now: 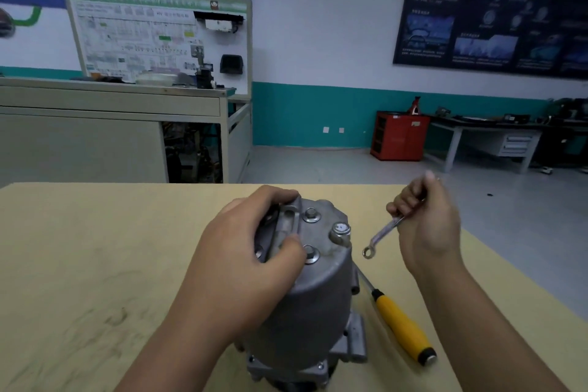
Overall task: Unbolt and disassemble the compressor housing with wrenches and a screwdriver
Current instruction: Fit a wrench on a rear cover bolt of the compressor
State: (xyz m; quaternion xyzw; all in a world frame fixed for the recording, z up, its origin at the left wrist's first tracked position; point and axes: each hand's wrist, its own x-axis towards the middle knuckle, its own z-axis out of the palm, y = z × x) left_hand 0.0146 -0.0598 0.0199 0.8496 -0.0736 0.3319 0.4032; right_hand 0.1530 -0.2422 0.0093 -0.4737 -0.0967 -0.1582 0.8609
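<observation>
Left hand (251, 261) atop housing (321, 302), right (426, 223) round wrench (381, 232)

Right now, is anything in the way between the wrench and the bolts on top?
Nothing blocks the near bolt from the wrench in the right hand, though the thumb of the left hand, gripping the compressor housing, lies right beside it. A raised round fitting stands between the wrench and the far bolt.
</observation>
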